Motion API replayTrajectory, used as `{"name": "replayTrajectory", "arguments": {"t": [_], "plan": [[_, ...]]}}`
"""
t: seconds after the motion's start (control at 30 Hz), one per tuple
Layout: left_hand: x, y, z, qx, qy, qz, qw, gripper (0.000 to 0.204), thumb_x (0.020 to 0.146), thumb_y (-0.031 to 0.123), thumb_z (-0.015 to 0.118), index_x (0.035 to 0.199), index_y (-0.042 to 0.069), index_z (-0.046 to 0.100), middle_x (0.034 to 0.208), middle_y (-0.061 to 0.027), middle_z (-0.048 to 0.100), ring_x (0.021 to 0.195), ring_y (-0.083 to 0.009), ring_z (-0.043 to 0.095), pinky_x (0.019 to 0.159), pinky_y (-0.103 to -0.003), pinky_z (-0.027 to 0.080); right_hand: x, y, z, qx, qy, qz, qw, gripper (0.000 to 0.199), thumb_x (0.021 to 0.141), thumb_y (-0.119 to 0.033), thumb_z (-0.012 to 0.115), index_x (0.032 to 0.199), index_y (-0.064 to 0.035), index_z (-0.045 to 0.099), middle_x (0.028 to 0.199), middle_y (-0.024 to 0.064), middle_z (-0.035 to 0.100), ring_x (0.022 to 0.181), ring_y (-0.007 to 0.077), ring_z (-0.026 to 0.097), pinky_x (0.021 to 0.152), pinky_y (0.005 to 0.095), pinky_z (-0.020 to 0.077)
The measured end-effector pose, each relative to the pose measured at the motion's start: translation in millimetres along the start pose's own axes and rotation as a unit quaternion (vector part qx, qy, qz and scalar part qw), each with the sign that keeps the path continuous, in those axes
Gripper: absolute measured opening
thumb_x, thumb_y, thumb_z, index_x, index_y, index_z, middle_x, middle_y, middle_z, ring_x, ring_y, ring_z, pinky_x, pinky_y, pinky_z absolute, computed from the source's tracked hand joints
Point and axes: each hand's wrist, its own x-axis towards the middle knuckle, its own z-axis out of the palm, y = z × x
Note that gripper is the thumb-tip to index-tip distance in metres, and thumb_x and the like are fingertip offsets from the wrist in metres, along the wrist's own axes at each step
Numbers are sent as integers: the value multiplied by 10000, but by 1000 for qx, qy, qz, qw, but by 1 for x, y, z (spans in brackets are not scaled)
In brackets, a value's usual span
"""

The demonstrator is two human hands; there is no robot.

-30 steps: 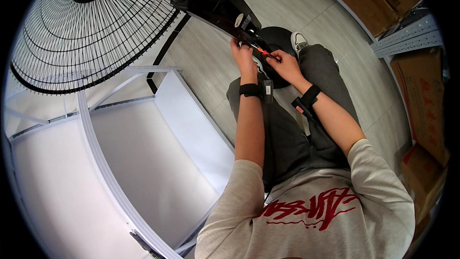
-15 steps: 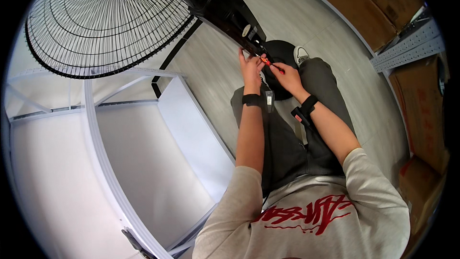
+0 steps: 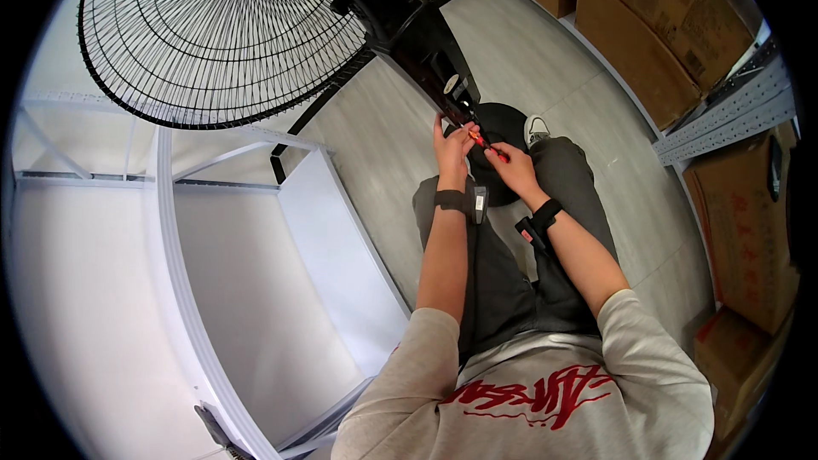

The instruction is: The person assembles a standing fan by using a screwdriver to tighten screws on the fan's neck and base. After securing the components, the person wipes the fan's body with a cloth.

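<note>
A black floor fan (image 3: 417, 43) leans in from the upper left, its wire grille (image 3: 230, 51) at the far left and its column coming down toward my hands. A red and black screwdriver (image 3: 501, 152) points up at the lower part of the column. My right hand (image 3: 515, 172) is closed round its handle. Closer to the column, my left hand (image 3: 452, 153) has its thumb and some fingers at the screwdriver's front end, while its index finger reaches up along the column's edge. The tip and whatever it meets are too small to tell. Below lies the round black base (image 3: 498, 123).
White metal shelving (image 3: 175, 247) with pale boards stands on my left. Cardboard boxes (image 3: 630, 43) fill a rack (image 3: 724, 106) along the right. My knees are on either side of the fan's base, a shoe (image 3: 535, 129) beside it on the grey floor (image 3: 366, 132).
The whole view has shifted, so the fan and hands sit a little lower and more of the boxes shows. Both hands keep their place at the column with the screwdriver.
</note>
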Motion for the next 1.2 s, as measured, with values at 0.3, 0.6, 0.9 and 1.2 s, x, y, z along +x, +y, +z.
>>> {"name": "replayTrajectory", "arguments": {"t": [0.3, 0.6, 0.9, 1.2], "plan": [[-2, 3, 2, -10, -2, -5, 1000, 707, 875, -66, 494, 1464, 103, 142, 1064, -243, 613, 913, -275, 664, 785, -362, 558, 2, 3, 1, -1, -7, -4, 1000, 333, 842, -344, 648, 1019, -63, 671, 850, 182, 671, 800, 336, 662, 704, 376, 509], [2, 1, -3, -39, -14, -11, 999, 709, 876, -43, 493, 1463, 114, 128, 1070, -237, 602, 921, -281, 659, 796, -367, 551, 3, 5, 3, -2, -3, -4, 1000, 304, 834, -315, 665, 1020, -75, 671, 816, 178, 667, 753, 322, 661, 671, 369, 509], [0, 4, -5, -18, -18, -21, 999, 731, 877, -42, 513, 1464, 121, 109, 1089, -226, 625, 935, -275, 670, 759, -342, 567, 1, -3, -5, -19, 17, -33, 999, 287, 825, -280, 680, 1032, -82, 667, 851, 174, 670, 790, 335, 659, 685, 374, 511], [-1, 7, -4, 3, -4, -24, 1000, 738, 888, -35, 531, 1478, 113, 114, 1018, -213, 648, 896, -250, 672, 765, -354, 562, -1, -3, -3, -6, 6, -42, 999, 300, 857, -304, 646, 1016, -50, 667, 837, 210, 651, 784, 373, 643, 674, 389, 502]]}}
